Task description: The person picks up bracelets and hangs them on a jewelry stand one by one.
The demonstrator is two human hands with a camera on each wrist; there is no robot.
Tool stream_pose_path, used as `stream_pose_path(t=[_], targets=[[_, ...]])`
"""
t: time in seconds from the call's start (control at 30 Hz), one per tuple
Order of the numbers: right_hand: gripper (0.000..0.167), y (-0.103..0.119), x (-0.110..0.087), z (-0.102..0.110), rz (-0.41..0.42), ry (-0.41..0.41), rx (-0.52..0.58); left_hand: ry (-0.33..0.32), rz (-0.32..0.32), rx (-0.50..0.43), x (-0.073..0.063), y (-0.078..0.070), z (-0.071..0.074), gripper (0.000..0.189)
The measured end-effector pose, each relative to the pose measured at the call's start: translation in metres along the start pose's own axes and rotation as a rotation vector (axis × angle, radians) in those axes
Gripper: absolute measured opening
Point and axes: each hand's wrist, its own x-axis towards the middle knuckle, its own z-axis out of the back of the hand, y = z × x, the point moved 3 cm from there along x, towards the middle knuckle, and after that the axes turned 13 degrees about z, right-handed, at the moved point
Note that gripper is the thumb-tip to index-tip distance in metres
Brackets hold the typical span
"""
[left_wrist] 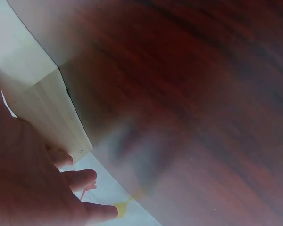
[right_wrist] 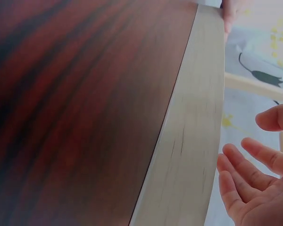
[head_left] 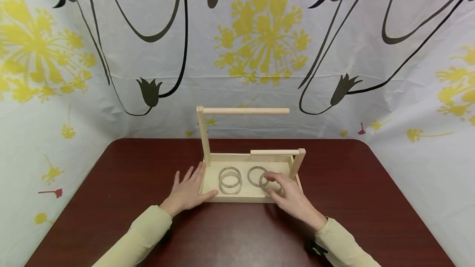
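Observation:
A shallow pale wooden tray [head_left: 241, 199] lies on the table. On its floor, two clear rings [head_left: 220, 181] overlap on the left side, and a similar pair [head_left: 248, 176] overlaps on the right. My left hand [head_left: 187, 190] rests with spread fingers against the tray's left end, thumb at the front corner. Over the right pair my right hand [head_left: 293, 201] reaches in with bent fingers, partly covering the nearer ring [head_left: 261, 183]. In the right wrist view, thumb and fingers [right_wrist: 259, 167] stand apart above the tray's wall, with no ring visible between them.
A tall post with a long horizontal rod [head_left: 243, 111] rises at the tray's left end. From the right end, a lower post carries a shorter rod [head_left: 274, 152] pointing left. The dark red table [head_left: 148, 160] ends at a patterned cloth [head_left: 237, 90] behind.

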Motion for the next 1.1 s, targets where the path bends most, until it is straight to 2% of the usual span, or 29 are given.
stream_pose_path(t=[0.13,0.4,0.63,0.97,1.1], targets=[[0.035,0.003,0.007,-0.009,0.031,-0.009,0.016,0.012,0.006,0.003,0.000,-0.001,0.001,0.104],[0.034,0.009,0.021,-0.025,0.042,0.011,0.049,0.042,0.021,-0.002,-0.002,-0.005,0.004,0.102],[0.031,0.013,0.029,-0.038,-0.016,0.055,0.163,0.034,0.021,0.006,0.003,0.000,-0.001,0.104],[0.039,0.018,0.047,-0.053,-0.008,0.086,0.265,0.047,0.030,0.004,-0.001,-0.003,0.005,0.101],[0.038,0.017,0.055,-0.061,-0.043,0.110,0.342,0.060,0.040,-0.005,-0.001,-0.004,0.005,0.100]])
